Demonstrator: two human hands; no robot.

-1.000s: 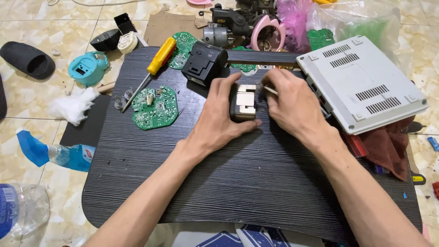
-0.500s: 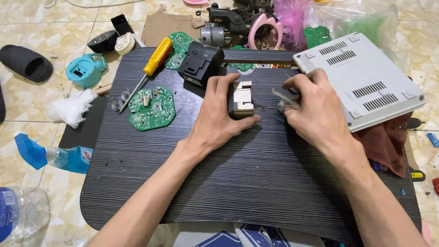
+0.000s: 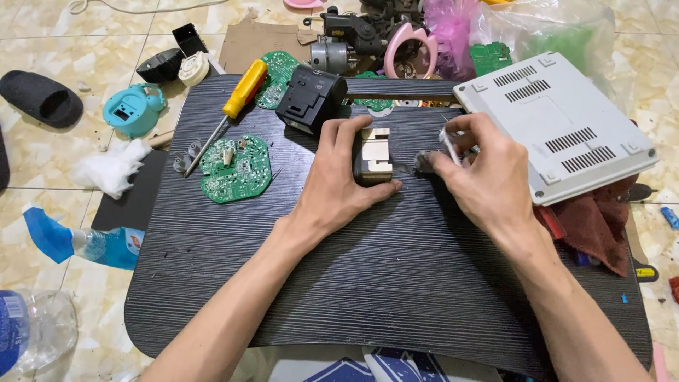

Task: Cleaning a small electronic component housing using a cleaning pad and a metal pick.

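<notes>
My left hand (image 3: 341, 180) grips a small dark block with a cream plastic top (image 3: 373, 154), holding it down on the black ribbed board (image 3: 339, 276). My right hand (image 3: 486, 178) sits just right of the block, fingers pinched around a thin white stick with a dark fuzzy tip (image 3: 426, 161); the tip lies close to the block's right side. A black plastic housing (image 3: 311, 99) lies just behind the left hand.
A green round circuit board (image 3: 235, 168) and a yellow-handled screwdriver (image 3: 237, 99) lie at the board's left. A white vented box (image 3: 555, 124) rests at right on a red cloth (image 3: 590, 223). Motors, pink parts and bags crowd the back. A spray bottle (image 3: 78, 240) lies on the floor.
My right hand has drawn back to the right, away from the block, with the white stick in its fingers. The left hand has kept its hold on the block.
</notes>
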